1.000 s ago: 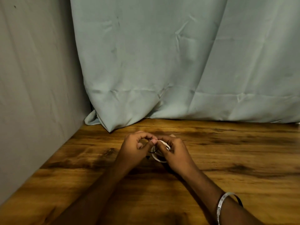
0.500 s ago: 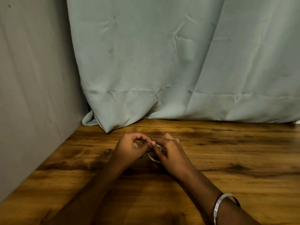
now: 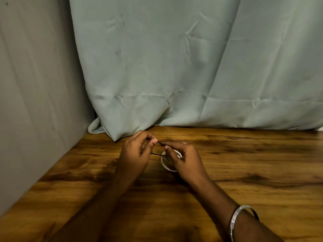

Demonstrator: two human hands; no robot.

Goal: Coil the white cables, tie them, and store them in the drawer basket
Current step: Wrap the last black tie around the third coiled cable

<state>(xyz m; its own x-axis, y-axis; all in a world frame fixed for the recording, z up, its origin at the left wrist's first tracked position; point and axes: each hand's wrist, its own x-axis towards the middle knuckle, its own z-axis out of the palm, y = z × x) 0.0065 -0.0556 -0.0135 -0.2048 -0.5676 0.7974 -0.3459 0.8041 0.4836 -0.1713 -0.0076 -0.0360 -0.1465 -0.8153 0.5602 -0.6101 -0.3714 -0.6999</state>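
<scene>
A small coil of white cable (image 3: 165,163) is held just above the wooden table (image 3: 244,172), partly hidden under my right hand (image 3: 185,159). My right hand grips the coil and pinches one part of a thin dark tie (image 3: 161,144). My left hand (image 3: 138,152) pinches the tie's other part, and the tie runs stretched between both hands and down to the coil. No drawer basket is in view.
A pale grey-green curtain (image 3: 174,67) hangs behind the table and rests on its far edge. A grey wall (image 3: 35,102) bounds the table on the left. A metal bangle (image 3: 241,219) sits on my right forearm.
My hands have drawn slightly apart, pulling the dark tie taut between them; before, they were pressed together over the coil.
</scene>
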